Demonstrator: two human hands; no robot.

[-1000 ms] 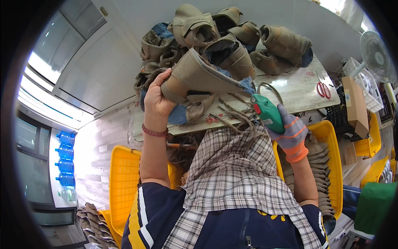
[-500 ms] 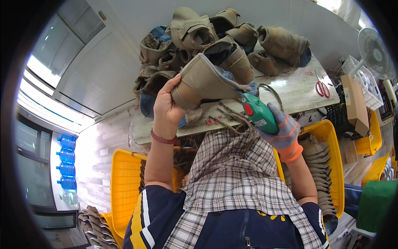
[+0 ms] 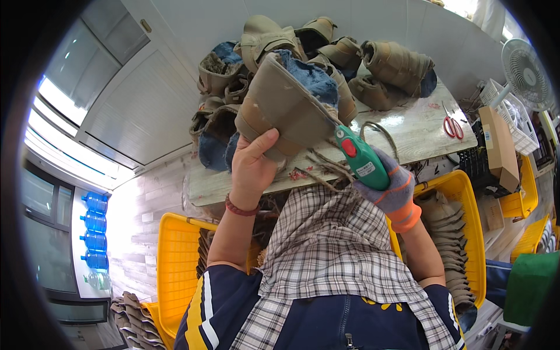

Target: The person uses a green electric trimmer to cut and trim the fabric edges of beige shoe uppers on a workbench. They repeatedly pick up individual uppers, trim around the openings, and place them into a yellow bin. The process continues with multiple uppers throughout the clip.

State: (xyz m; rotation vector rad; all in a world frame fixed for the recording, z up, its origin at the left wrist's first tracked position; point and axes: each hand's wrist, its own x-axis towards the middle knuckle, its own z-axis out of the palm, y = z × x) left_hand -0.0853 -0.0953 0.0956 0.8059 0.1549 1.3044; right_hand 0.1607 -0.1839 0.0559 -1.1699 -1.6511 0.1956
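My bare left hand [image 3: 254, 164] grips a tan shoe upper [image 3: 283, 102] with blue fleece lining, holding it up over the table. A grey and orange glove covers my right hand [image 3: 389, 182], which is wrapped around a green handheld electric cutter [image 3: 363, 157] with a red button. The cutter's front end meets the lower right edge of the upper; its blade is too small to make out. Thin trimmed strips [image 3: 332, 166] lie on the table edge just below the upper.
More tan uppers [image 3: 268, 38] are heaped at the back of the table [image 3: 417, 125]. Red-handled scissors [image 3: 452, 125] lie to the right. Yellow baskets [image 3: 175, 268] flank my lap, the right one holding stacked uppers [image 3: 444, 233]. A white fan [image 3: 527, 73] stands at far right.
The upper has been turned in my left hand, so more of its blue lining faces up. My left hand has shifted lower and right along it. The cutter's nose has tipped more upright.
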